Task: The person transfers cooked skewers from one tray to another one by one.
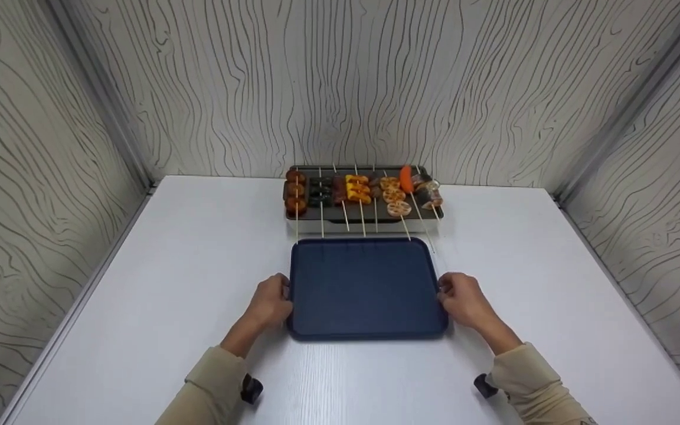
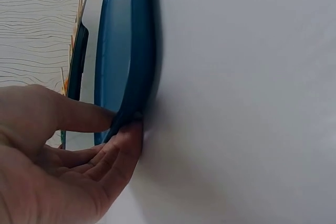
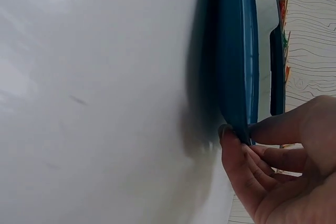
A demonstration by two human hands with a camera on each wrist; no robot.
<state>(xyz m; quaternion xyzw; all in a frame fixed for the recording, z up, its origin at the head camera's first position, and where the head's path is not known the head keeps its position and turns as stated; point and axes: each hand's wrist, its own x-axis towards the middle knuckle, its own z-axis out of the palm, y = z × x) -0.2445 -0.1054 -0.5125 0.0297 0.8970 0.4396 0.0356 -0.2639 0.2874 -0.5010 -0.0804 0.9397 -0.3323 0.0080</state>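
Note:
A dark blue rectangular tray [image 1: 366, 289] with a raised rim lies in front of the grill in the head view, with nothing on it. My left hand [image 1: 270, 302] pinches its left rim, thumb on top and fingers curled under, as the left wrist view shows on the tray [image 2: 139, 35]. At the opposite side, my right hand [image 1: 463, 300] pinches the right rim; in the right wrist view the thumb and fingers of that hand [image 3: 278, 166] close on the tray's edge [image 3: 233, 51]. Both wrists carry small black devices.
Behind the tray stands a flat grill [image 1: 340, 216] with several skewers across it, among them yellow pieces [image 1: 358, 189], lotus root slices [image 1: 399, 208] and an orange-red piece [image 1: 406, 179]. Their sticks overhang toward the tray. Wood-patterned panels [image 1: 316, 77] enclose the white table [image 1: 198, 236].

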